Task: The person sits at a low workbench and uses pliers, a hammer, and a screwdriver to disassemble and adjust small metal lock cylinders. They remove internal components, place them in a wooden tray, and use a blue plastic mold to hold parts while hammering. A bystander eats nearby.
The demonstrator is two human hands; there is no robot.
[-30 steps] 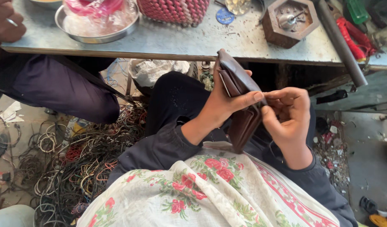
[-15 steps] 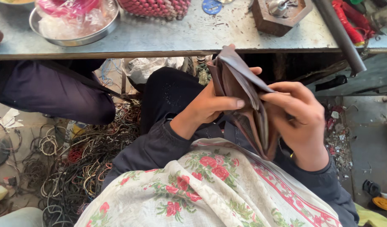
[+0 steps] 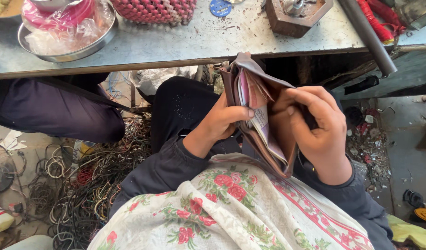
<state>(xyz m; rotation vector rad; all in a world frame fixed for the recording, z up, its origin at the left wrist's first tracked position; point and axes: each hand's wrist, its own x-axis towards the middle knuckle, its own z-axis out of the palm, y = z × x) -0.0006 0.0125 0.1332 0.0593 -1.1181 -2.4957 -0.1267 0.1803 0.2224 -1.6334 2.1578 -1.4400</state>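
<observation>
Two hands on one brown leather wallet (image 3: 264,125), held up over the lap just below the tabletop (image 3: 176,46) edge. Left hand (image 3: 220,121) wrapped round the outer flap, thumb pressed onto the banknotes (image 3: 261,121), grip closed, apparently pinning them in place. Right hand (image 3: 317,124) curled over the opposite flap, fingers clamped, spreading the fold wide. Wrists bent inward, forearms angled up from a floral cloth (image 3: 231,213). Tangled wires (image 3: 78,185) down on the floor.

A steel bowl (image 3: 69,51) sits above tangled wires (image 3: 83,185).
</observation>
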